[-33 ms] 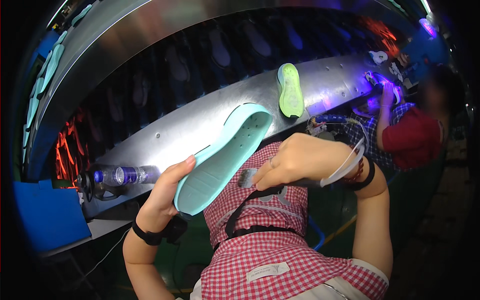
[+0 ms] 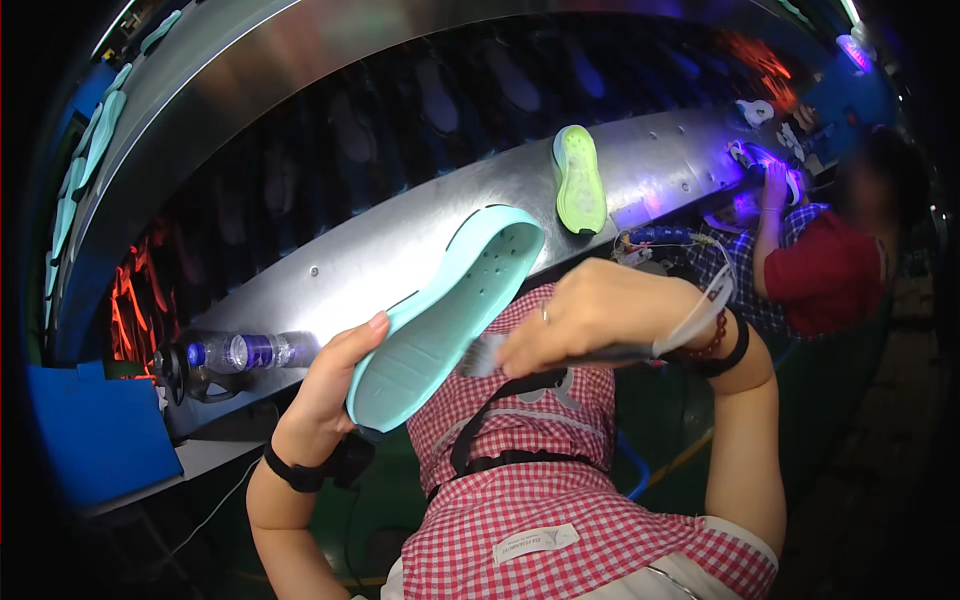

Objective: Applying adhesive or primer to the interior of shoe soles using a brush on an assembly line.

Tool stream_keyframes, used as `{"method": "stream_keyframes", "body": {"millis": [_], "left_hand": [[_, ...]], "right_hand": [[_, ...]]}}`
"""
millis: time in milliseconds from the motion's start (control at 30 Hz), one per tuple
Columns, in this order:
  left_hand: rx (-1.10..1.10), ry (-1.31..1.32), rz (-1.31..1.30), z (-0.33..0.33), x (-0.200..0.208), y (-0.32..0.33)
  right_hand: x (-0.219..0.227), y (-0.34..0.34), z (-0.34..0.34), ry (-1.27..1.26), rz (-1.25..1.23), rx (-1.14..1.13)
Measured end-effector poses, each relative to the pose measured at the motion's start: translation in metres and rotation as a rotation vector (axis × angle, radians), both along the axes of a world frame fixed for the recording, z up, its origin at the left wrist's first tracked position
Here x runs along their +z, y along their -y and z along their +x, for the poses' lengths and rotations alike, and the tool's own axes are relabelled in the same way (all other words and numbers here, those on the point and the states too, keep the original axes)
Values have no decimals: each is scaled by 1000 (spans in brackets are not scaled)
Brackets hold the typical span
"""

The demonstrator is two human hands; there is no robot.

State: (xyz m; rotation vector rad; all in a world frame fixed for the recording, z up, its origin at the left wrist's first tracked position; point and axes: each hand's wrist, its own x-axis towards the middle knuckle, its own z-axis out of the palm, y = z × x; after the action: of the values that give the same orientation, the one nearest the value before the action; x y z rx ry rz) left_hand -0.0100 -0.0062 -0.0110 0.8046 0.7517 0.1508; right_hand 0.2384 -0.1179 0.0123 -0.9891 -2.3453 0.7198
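Metal bench [image 2: 380, 240] curves across the station beyond the person. Teal sole [image 2: 440, 325] is held up in front of the checked apron [image 2: 510, 500], on the near side of the bench. Judged by look, it is light, moulded foam: flexible along its length, firmer at the raised rim, unlikely to break but easily marked, and possibly slick if coated. Best hold: the outer side walls, clear of the hollow face.

Long axis runs diagonally from lower left to upper right; the perforated end points up and away from the person, with the hollow face turned upward.

Left hand [image 2: 335, 375] grips the lower end, thumb on the side wall; its fingers are largely hidden behind. Right hand [image 2: 600, 315] is closed around a brush [image 2: 482, 357], bristles leftward beside the sole's rim. Bristles are blurred; contact cannot be confirmed.
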Motion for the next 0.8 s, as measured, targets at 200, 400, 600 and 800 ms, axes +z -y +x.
{"method": "stream_keyframes", "body": {"millis": [200,400,600,800], "left_hand": [[3,-24,88,-11,-10,-5],[269,194,-97,15,-21,6],[259,345,-210,17,-35,3],[297,378,-203,11,-55,2]], "right_hand": [[-17,3,9,-114,-152,-54],[-25,-1,-30,-681,-434,-197],[-69,-8,-51,-947,-445,-520],[-82,-13,-46,-861,-204,-649]]}}
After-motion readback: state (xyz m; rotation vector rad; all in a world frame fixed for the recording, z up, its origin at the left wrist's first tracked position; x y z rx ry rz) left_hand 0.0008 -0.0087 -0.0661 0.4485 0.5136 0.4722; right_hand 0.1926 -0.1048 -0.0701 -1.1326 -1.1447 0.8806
